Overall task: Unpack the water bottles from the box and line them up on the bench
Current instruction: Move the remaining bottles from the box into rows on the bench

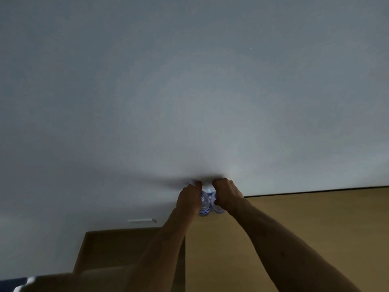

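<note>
Head view, dim and a little blurred. Two bare arms stretched forward, meeting at the far edge of a wooden bench against a pale wall. Left hand curled around a clear water bottle with blue label, fingers wrapped on its upper part. Right hand curled the same way around a second bottle, just beside the first, nearly touching it. Both bottles upright or close to it, low ends near the bench top by the wall; standing on the surface or held slightly above it, cannot tell, perhaps already resting. Caps hidden behind the knuckles. At lower left, the brown edge of a cardboard box, well apart from the hands. Small white plate on the wall, low at left.
</note>
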A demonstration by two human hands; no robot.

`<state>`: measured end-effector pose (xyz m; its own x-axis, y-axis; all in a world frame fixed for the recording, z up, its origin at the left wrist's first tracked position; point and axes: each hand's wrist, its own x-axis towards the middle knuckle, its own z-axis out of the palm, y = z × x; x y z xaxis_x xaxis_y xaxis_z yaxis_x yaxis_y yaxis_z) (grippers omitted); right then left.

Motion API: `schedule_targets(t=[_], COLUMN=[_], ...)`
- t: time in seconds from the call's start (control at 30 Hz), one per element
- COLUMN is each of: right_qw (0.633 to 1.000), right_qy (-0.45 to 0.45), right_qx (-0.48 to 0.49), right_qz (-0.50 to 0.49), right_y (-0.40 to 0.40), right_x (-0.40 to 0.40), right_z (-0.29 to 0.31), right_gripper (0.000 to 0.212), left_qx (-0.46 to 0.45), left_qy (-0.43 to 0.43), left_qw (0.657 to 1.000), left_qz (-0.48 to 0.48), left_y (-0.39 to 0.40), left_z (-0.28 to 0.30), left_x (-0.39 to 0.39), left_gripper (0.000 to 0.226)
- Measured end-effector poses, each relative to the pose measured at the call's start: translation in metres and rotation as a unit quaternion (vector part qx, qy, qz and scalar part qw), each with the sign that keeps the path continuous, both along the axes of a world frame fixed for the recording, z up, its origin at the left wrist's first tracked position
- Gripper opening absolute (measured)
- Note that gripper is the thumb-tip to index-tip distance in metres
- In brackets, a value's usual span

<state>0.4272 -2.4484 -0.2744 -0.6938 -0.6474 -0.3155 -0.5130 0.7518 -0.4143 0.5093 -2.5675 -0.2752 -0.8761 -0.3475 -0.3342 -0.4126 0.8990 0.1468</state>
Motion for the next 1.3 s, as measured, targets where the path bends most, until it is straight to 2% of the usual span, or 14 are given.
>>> schedule_targets(t=[0.23, 0.4, 0.53, 0.67, 0.8, 1.0, 1.3], right_qw=[1.0, 0.999, 0.996, 0.99, 0.981, 0.96, 0.895], right_qy=[0.003, 0.017, 0.055, 0.096, 0.157, 0.224, 0.226], right_qx=[0.02, 0.043, 0.061, 0.065, 0.049, 0.061, 0.124], right_qz=[0.006, 0.015, -0.028, -0.074, -0.103, -0.157, -0.363], right_y=[0.002, 0.02, 0.046, 0.079, 0.122, 0.245, 0.515], right_x=[-0.003, -0.015, -0.022, -0.024, -0.03, -0.046, -0.025], right_z=[0.011, 0.041, 0.071, 0.103, 0.138, 0.193, 0.247], right_gripper=[0.021, 0.038, 0.031, 0.026, 0.023, 0.02, 0.02], left_qx=[-0.028, -0.079, -0.083, -0.078, -0.099, -0.141, -0.126], left_qy=[-0.006, 0.034, 0.06, 0.074, 0.139, 0.217, 0.238], left_qw=[0.999, 0.996, 0.994, 0.991, 0.976, 0.942, 0.913], left_qz=[-0.022, -0.019, -0.024, -0.082, -0.138, -0.214, -0.306], left_y=[-0.001, 0.003, 0.022, 0.058, 0.102, 0.196, 0.427], left_z=[0.002, 0.016, 0.042, 0.075, 0.111, 0.157, 0.199], left_x=[0.004, -0.007, -0.023, -0.04, -0.06, -0.102, -0.135], left_gripper=[0.034, 0.033, 0.014, 0.015, 0.014, 0.026, 0.038])
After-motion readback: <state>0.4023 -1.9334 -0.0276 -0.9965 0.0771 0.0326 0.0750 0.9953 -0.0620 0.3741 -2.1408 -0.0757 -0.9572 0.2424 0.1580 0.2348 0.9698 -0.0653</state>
